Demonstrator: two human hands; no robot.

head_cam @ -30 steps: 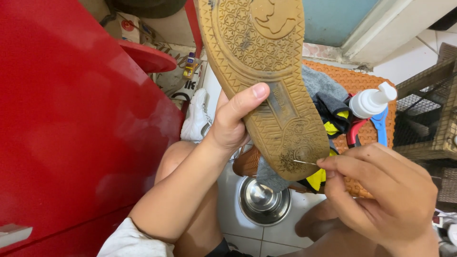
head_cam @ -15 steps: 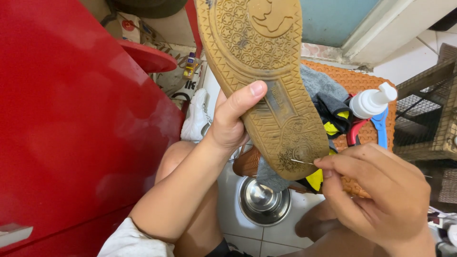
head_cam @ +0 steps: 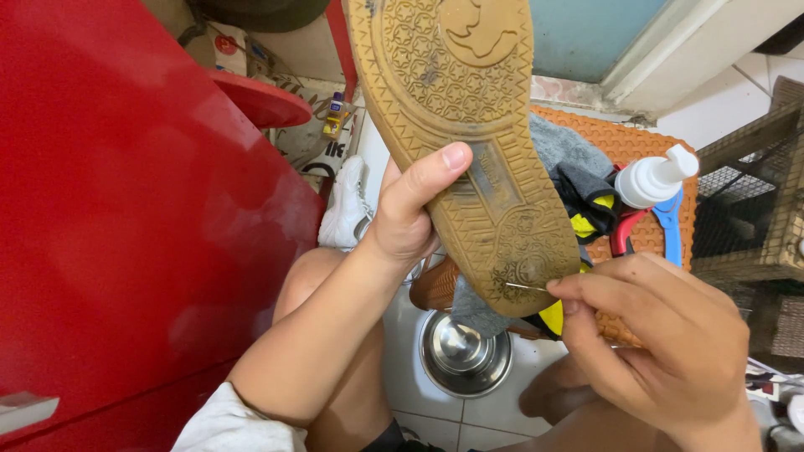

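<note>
My left hand [head_cam: 406, 222] gripped the shoe [head_cam: 461, 125], sole up at frame centre, toe cut off at top. Right hand [head_cam: 662, 343] fingers pinched a thin needle [head_cam: 526, 287] against the heel; needle tip hard to see.

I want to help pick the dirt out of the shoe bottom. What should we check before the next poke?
1. Shoe held steady: ok, the left hand grips its edge, thumb pressed on the sole.
2. Sole facing us: ok, the whole tread shows.
3. Thin needle pinched well: ok, the right hand holds it between thumb and fingertips.
4. Needle tip on the heel tread: ok, it touches near the round pattern.
5. Left thumb away from the tip: ok, it sits further up the sole.
6. How much grit is left in the grooves: cannot tell, too small to see.
</note>
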